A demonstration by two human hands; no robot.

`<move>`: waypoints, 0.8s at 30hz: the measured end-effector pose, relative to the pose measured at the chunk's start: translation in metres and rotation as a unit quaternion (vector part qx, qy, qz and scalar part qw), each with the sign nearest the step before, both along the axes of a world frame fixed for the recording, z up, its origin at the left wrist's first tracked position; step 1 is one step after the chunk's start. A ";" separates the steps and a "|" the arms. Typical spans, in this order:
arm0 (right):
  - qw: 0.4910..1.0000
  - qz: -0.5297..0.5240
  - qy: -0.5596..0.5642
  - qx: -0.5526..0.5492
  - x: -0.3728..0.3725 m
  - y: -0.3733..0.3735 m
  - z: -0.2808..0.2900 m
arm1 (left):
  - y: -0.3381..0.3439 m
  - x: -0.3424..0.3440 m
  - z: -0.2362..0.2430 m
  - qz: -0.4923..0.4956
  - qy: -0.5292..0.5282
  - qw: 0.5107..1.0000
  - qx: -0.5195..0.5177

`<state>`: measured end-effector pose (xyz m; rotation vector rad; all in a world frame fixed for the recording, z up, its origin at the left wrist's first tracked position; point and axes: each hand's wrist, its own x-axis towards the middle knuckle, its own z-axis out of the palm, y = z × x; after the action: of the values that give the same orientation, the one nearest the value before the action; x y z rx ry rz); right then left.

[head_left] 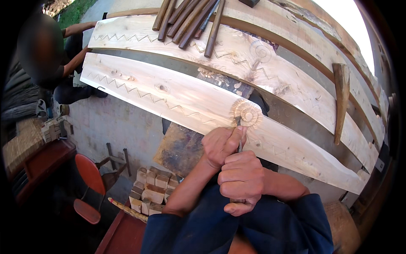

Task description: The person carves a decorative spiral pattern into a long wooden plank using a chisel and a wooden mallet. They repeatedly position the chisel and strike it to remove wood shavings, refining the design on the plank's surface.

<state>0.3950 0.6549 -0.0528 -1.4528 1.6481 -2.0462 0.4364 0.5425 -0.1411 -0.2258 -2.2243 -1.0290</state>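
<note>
Both my hands grip one carving chisel above a pale wooden plank. My left hand is closed around the metal shank, close to the blade. Lower down, my right hand makes a fist around the handle, whose end shows beneath it. The blade tip meets the lower left edge of a round carved rosette with petal-like cuts around its rim. Zigzag lines run along the plank on both sides of this rosette.
Beyond lies a second plank with zigzag marks, bearing several wooden-handled tools. A wooden mallet-like piece rests farther right. At left, another person touches the planks' ends. Below are wood blocks and a red chair.
</note>
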 end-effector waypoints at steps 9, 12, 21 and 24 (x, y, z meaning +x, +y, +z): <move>0.990 -0.048 0.135 -0.012 0.025 -0.004 0.019 | -0.022 0.028 0.025 -0.041 -0.022 0.999 -0.026; 0.993 -0.033 0.115 0.009 0.024 0.011 0.019 | -0.010 0.024 0.023 -0.098 -0.018 0.995 -0.021; 1.000 -0.012 0.011 0.024 -0.001 0.037 0.016 | 0.006 0.004 -0.005 -0.083 0.011 0.996 0.008; 1.000 0.008 -0.020 0.015 -0.005 0.043 0.012 | 0.007 0.005 -0.005 -0.072 0.005 0.997 0.008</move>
<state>0.3904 0.6980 -0.0411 -1.4014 1.6385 -2.0194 0.4414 0.5499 -0.1465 -0.3874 -2.2166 -1.1184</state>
